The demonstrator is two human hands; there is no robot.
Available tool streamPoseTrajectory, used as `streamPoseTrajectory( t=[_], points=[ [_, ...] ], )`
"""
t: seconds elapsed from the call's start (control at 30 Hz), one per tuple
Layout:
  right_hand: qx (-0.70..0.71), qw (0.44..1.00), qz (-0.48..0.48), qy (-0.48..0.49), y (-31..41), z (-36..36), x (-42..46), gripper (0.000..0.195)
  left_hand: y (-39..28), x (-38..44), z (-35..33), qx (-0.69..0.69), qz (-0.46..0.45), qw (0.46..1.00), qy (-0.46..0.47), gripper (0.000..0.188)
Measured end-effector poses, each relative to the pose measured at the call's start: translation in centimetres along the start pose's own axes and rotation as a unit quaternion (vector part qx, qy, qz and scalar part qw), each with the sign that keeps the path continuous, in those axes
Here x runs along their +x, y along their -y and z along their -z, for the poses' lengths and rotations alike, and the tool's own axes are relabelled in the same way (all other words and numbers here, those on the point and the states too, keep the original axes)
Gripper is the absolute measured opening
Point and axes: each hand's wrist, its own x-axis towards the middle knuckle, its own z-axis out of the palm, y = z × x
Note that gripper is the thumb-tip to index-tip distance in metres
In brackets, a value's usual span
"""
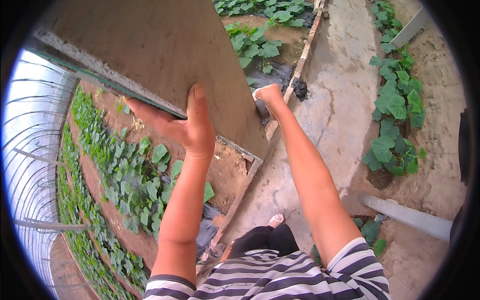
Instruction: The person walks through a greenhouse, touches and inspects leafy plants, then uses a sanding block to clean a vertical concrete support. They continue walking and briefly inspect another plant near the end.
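Observation:
A large flat brownish board (161, 48) with a pale, green-lined edge fills the upper left, tilted in front of me. My left hand (191, 123) grips its lower edge, thumb on the near face and fingers underneath. At the board's right edge is my right hand (270, 96), its fingers curled and partly hidden; the exact contact there is hard to see. Both arms reach forward.
A concrete path (330, 86) runs beside a low brick border (300, 63). Leafy vine plants (127, 180) grow in soil rows at left, with more plants (393, 105) along the earthen wall (438, 123). A pale post (408, 215) slants at right. Black plastic film (275, 77) lies near the border.

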Motion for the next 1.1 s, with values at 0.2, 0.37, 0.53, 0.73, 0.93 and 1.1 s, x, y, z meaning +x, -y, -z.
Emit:
streamPoseTrajectory(
  t=[0.2,0.37,0.53,0.73,0.93,1.1],
  points=[
    [-0.106,0.994,-0.007,-0.032,-1.6,-0.8,2.1,0.018,0.3,-0.1,-0.6,0.029,-0.046,0.998,-0.034,0.087],
    [-0.103,0.993,-0.014,-0.06,-1.8,-0.6,1.4,0.022,0.5,-0.1,-0.3,0.018,-0.035,0.999,-0.012,0.086],
    [-0.097,0.99,-0.01,-0.104,-1.8,-0.6,1.4,0.021,0.3,-0.3,-0.1,0.042,-0.042,0.998,-0.02,0.087],
    [-0.076,0.991,-0.022,-0.111,-3.6,-0.5,1.6,0.018,0.0,0.0,-0.6,0.019,-0.039,0.999,-0.016,0.09],
    [-0.061,0.984,-0.001,-0.165,-4.2,-1.3,2.7,0.013,-0.1,0.0,-0.7,0.035,-0.033,0.999,-0.021,0.09],
    [-0.11,0.988,-0.021,-0.105,-5.1,-1.0,2.9,0.021,0.0,0.0,-0.1,-0.009,-0.019,1.0,-0.001,0.099]
  ],
)
